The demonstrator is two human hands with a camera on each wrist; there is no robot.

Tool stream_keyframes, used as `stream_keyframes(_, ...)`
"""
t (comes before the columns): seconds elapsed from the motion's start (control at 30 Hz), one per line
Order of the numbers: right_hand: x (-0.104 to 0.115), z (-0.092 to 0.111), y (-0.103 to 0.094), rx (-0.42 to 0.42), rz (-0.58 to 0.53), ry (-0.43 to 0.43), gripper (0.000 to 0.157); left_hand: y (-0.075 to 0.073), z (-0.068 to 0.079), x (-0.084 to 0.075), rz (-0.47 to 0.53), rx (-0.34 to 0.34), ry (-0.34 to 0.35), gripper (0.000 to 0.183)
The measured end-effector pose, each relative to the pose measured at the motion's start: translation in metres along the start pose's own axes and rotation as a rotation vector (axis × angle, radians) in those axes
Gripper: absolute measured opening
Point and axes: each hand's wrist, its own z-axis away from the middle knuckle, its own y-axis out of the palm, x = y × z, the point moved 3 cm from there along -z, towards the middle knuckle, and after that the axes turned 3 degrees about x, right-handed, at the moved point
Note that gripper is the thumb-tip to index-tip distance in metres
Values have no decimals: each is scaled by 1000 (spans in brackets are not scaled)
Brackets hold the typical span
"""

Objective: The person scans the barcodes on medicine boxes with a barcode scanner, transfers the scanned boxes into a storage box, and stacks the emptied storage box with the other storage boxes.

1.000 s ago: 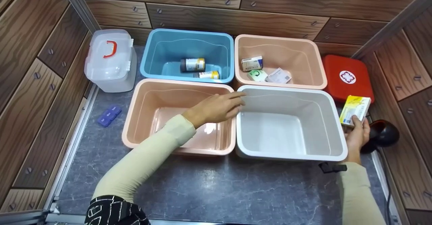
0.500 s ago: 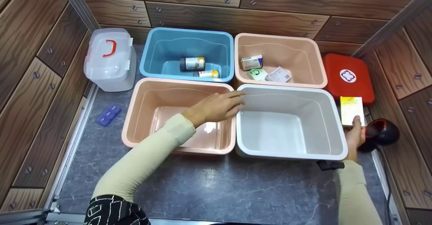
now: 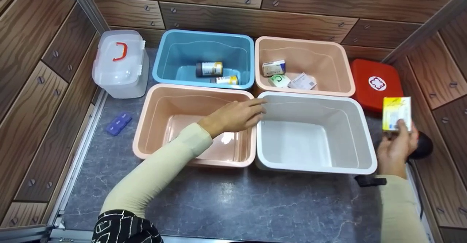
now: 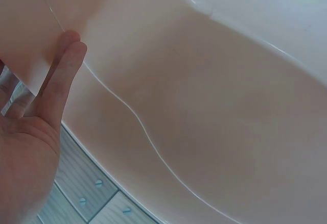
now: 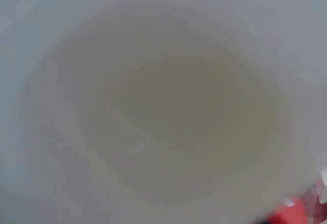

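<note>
At the far right, my right hand (image 3: 396, 150) holds a yellow and white medicine box (image 3: 397, 114) upright, thumb on its front. The box is above the counter, outside the white bin (image 3: 313, 170). My left hand (image 3: 236, 116) lies over the edge where the front pink bin (image 3: 193, 162) meets the white bin. Its fingers are loosely bent and hold nothing. In the left wrist view, the left hand (image 4: 30, 132) shows against the pink bin's wall. The right wrist view is mostly a blurred pale surface, with a red patch at the lower right.
A blue bin (image 3: 204, 35) holds two bottles (image 3: 211, 69). The back pink bin (image 3: 303, 42) holds several medicine boxes (image 3: 273, 68). A red first-aid case (image 3: 377, 84) and black rounded scanner-like device (image 3: 423, 146) stand right. A clear lidded box (image 3: 118, 68) and purple pill organizer (image 3: 119, 123) are left.
The right hand has drawn the medicine box back from the black device and moved it right and upward, turning its printed face toward the head camera. The left hand has stayed put.
</note>
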Motion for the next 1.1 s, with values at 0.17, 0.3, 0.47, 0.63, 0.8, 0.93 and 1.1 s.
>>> stream_keyframes(0.17,29,7,25,128,-29,7,43,1,0,0,-10,-1,0,39)
stream_keyframes(0.3,49,15,47,223,7,42,44,2,0,0,-15,6,-7,40)
stream_keyframes(0.47,68,19,83,308,98,65,41,3,1,0,-11,5,-6,41)
stream_keyframes(0.63,65,18,126,377,169,62,40,2,2,0,-12,-7,4,40)
stream_keyframes(0.8,32,14,166,443,243,83,41,2,1,0,-12,-5,5,40)
stream_keyframes(0.93,-4,14,194,511,416,99,40,2,1,0,-12,12,-7,42)
stream_keyframes(1.1,-52,14,216,607,656,100,34,0,0,0,-21,9,-9,43)
